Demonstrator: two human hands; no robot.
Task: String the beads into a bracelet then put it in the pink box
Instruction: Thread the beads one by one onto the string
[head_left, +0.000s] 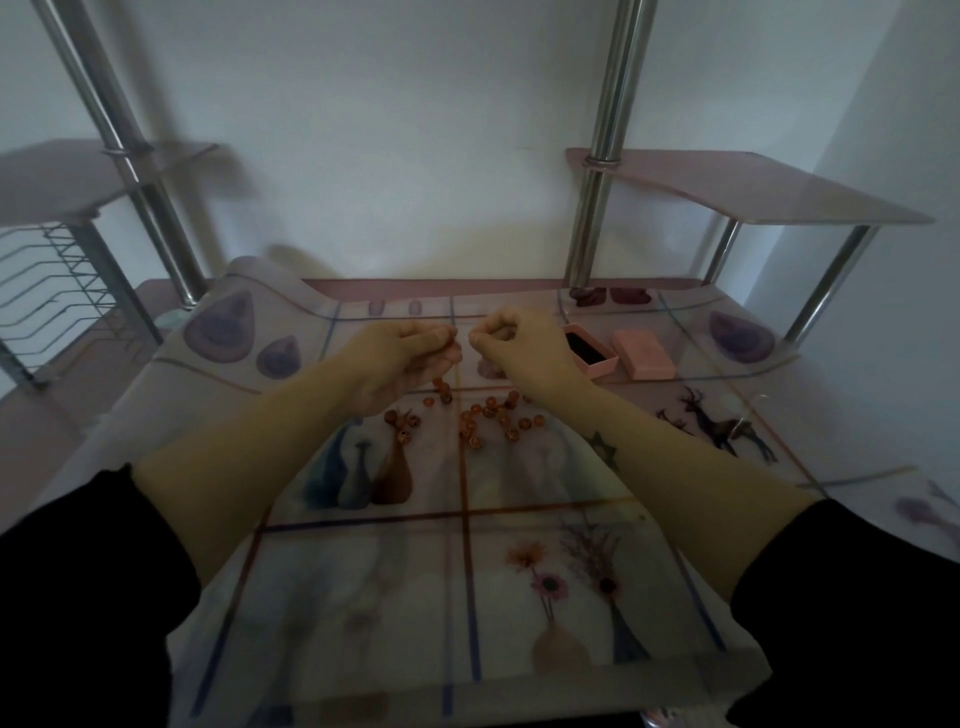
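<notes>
Several orange-brown beads (491, 415) lie loose on the patterned tablecloth (467, 561) in the middle of the table. Above them my left hand (400, 358) pinches a bead at its fingertips, and a short strand of threaded beads (441, 389) hangs below it. My right hand (519, 343) faces it a few centimetres away, fingers curled in a pinch on the string end, which is too thin to make out. The open pink box (589, 349) with a dark lining sits just right of my right hand, its pink lid (641, 354) beside it.
Two chrome posts (597, 156) rise from the back of the desk, each carrying a side shelf (753, 187). A wire rack (57, 291) stands at the far left. A wall closes the back. A thin clear cord (748, 415) lies at the right on the cloth.
</notes>
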